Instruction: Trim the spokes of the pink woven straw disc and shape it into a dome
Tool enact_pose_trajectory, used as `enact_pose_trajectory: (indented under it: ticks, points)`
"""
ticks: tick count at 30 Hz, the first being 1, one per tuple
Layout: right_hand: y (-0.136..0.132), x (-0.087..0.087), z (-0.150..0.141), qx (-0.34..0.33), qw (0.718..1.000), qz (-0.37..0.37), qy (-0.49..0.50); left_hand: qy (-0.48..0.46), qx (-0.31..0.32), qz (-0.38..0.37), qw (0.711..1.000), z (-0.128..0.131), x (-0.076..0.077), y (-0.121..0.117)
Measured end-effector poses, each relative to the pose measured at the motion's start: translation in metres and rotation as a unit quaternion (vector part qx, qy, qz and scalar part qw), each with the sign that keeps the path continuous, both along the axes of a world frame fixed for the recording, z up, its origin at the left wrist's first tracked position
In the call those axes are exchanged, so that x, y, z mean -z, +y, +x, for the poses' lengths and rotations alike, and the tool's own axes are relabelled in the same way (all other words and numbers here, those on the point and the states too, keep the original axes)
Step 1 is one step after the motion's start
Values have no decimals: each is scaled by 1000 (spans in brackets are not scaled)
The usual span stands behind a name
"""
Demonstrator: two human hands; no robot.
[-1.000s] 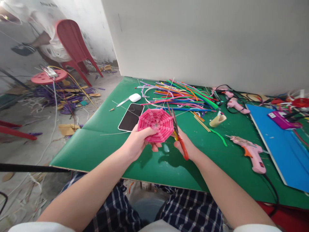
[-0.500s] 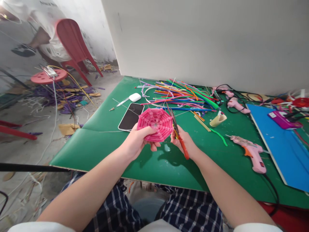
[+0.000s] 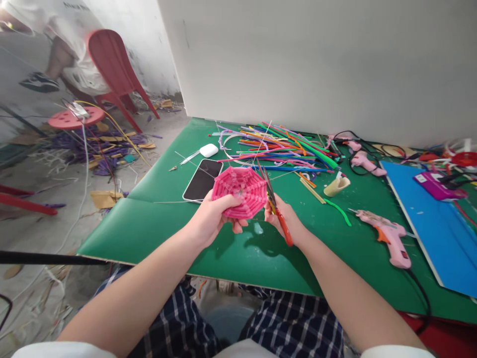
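A pink octagonal disc (image 3: 249, 193), ribbed in rings like a web, is held above the green surface (image 3: 156, 233), just in front of the seated person. The left hand (image 3: 208, 219) pinches it, thumb flat across the near face and fingers curled beneath; the thumb covers part of the rings and the underside is hidden. At least 4 thin pale wires (image 3: 186, 159) spread outward around the disc; the full count is unclear.

The right hand (image 3: 288, 214) is closed around 1 pair of red-and-yellow scissors (image 3: 282, 223), blades pointing away beside the disc's right edge. Whether they touch it is hard to tell. Both forearms reach in from the lower corners, converging at the centre.

Behind the disc lies 1 phone (image 3: 201, 180), its near right corner covered, then 1 small white case (image 3: 208, 150). Beyond is a heap of coloured strips (image 3: 283, 145), too tangled to count. To the right are 1 short tan tube (image 3: 335, 187), 1 loose green strip (image 3: 338, 212), 1 pink glue gun (image 3: 389, 233) and 1 blue board (image 3: 428, 233), cut off by the right edge.

At upper left, 1 other person on a red chair (image 3: 112, 62) is partly out of view.
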State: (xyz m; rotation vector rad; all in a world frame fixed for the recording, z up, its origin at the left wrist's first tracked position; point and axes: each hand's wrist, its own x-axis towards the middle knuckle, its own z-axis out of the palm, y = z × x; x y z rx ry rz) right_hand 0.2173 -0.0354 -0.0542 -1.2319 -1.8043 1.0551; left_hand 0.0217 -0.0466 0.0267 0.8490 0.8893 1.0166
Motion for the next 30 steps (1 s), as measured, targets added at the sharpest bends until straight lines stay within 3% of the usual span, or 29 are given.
enact_pose_trajectory:
  ticks: [23,30]
  points:
    - [-2,-10,-2,-18,999,26,-17,12,-16,-18,1000,0,-4,-2]
    - [2,2,1,-10,999,41,-10,14,-9,-6,1000,-1,-3,-1]
